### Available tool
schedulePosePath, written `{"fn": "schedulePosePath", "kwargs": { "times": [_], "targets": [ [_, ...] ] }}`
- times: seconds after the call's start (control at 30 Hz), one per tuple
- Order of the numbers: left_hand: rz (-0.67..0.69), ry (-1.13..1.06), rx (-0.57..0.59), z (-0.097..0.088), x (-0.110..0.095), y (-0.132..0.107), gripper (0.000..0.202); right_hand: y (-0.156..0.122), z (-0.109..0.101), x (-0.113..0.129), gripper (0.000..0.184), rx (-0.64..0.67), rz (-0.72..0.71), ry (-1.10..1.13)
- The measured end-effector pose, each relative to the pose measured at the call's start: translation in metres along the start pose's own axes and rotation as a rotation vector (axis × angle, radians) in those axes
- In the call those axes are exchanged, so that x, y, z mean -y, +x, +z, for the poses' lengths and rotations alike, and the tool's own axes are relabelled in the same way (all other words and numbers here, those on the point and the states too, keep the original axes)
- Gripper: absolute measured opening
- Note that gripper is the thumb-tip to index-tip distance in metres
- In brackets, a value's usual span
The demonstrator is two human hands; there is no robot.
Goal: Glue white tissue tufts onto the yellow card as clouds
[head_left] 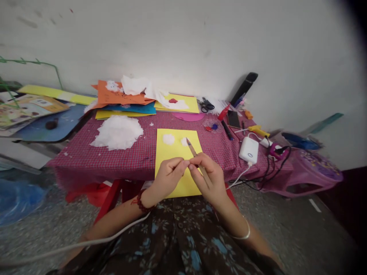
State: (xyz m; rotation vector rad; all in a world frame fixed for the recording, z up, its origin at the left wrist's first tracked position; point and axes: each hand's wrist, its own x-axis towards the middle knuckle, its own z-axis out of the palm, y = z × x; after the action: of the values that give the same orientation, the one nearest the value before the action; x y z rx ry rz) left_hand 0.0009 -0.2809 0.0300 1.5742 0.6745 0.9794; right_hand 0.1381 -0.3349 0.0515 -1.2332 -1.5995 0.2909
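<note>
A yellow sheet of paper (172,152) lies on the low table and hangs over its front edge, with two small white cotton tufts (169,139) near its top. My right hand (208,177) is closed round a pencil (191,147) whose tip points up toward the tufts. My left hand (169,175) sits beside it with fingers curled, its fingertips pinched against the right hand's fingertips over the yellow sheet. What the left fingers pinch is too small to make out.
The table has a pink checked cloth (86,156). On it are a heap of white cotton (118,131), stacked coloured papers (126,101), scissors (205,105), pens (226,130), a white power bank (249,149) with cables and a pink bag (309,172) at right.
</note>
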Motion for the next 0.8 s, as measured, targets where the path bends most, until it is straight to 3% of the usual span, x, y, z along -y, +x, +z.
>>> {"fn": "schedulePosePath", "kwargs": {
  "times": [0.17, 0.3, 0.4, 0.5, 0.6, 0.67, 0.7, 0.8],
  "targets": [
    [0.102, 0.161, 0.01, -0.004, -0.003, 0.002, 0.05, 0.0, 0.001, -0.004, 0.014, -0.032, -0.073, -0.147],
    [0.05, 0.094, 0.077, -0.004, 0.001, 0.003, 0.048, 0.0, 0.004, -0.008, 0.017, -0.041, -0.051, -0.116],
    [-0.019, -0.023, 0.245, -0.004, 0.002, 0.001, 0.048, 0.001, 0.003, -0.014, 0.014, -0.037, -0.026, -0.055],
    [-0.022, -0.021, 0.498, 0.002, -0.001, -0.003, 0.045, 0.007, -0.006, -0.033, 0.013, -0.107, 0.1, -0.035],
    [0.075, 0.201, 0.706, 0.015, -0.002, -0.003, 0.034, 0.02, -0.021, -0.064, 0.021, -0.234, 0.241, -0.059],
    [0.24, 0.481, 0.799, 0.023, 0.002, -0.003, 0.021, 0.029, -0.031, -0.088, 0.027, -0.304, 0.28, -0.091],
    [0.337, 0.63, 0.832, 0.026, 0.005, -0.003, 0.023, 0.033, -0.035, -0.1, 0.031, -0.324, 0.289, -0.1],
    [0.546, 0.962, 0.853, 0.028, 0.021, -0.005, 0.057, 0.035, -0.042, -0.134, 0.039, -0.29, 0.293, -0.088]
  ]
}}
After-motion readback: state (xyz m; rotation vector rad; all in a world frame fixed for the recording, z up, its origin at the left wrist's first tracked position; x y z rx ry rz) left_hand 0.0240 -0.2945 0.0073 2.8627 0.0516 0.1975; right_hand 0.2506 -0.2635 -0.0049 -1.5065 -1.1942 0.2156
